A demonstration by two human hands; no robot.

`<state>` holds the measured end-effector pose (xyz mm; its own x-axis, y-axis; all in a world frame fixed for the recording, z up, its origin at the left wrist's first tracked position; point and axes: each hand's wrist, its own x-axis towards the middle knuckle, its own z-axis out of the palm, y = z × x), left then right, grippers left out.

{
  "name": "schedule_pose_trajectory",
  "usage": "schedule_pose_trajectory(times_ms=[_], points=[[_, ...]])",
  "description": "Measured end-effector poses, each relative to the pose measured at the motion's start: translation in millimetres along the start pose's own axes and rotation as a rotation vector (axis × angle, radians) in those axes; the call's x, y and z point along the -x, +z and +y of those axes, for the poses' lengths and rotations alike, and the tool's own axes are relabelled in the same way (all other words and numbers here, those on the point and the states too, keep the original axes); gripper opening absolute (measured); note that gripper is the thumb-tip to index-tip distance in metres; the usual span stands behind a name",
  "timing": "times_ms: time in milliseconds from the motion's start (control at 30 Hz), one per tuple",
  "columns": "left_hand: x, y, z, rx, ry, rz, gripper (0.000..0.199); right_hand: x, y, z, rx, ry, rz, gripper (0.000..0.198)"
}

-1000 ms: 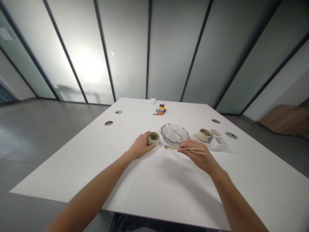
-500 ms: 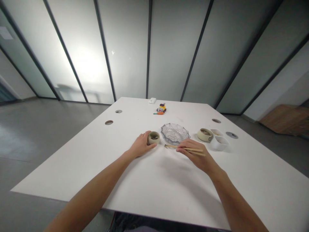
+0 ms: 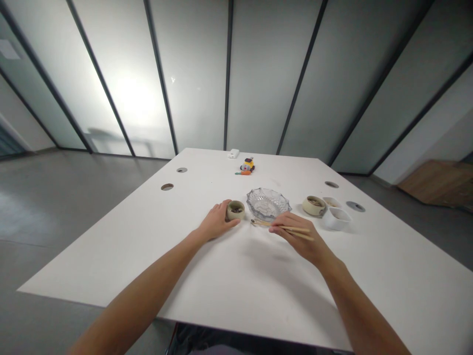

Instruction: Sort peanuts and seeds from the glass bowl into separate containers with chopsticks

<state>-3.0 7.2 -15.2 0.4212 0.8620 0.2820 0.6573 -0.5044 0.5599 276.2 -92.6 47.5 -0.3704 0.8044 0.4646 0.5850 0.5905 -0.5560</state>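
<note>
My right hand (image 3: 295,223) holds wooden chopsticks (image 3: 301,230), a small dark piece (image 3: 253,221) at their tips, near the pot (image 3: 237,217) my left hand (image 3: 215,222) clasps; uneven finger pressure could drop it onto the table (image 3: 221,291).

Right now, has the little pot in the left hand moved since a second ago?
No. Against the brown hole off to its left, the little pot is in the same spot, held by the left hand.
</note>
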Motion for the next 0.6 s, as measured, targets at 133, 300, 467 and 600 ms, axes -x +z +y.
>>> schedule_pose_trajectory(times_ms=[133, 300, 467, 600], points=[[0.1, 0.6, -0.7, 0.009, 0.003, 0.005, 0.064, 0.4, 2.2, 3.5, 0.010, -0.033, -0.010, 0.024], [0.2, 0.1, 0.3, 0.017, -0.007, 0.013, 0.064, 1.3, 3.1, 6.5, 0.023, -0.026, -0.002, 0.023], [0.0, -0.5, 1.4, -0.001, 0.000, 0.006, 0.062, 1.6, 2.7, 5.3, 0.018, -0.027, 0.004, 0.022], [-0.3, 0.3, 0.7, -0.012, -0.004, 0.001, 0.063, 1.6, 2.4, 3.6, 0.012, -0.026, 0.009, 0.021]])
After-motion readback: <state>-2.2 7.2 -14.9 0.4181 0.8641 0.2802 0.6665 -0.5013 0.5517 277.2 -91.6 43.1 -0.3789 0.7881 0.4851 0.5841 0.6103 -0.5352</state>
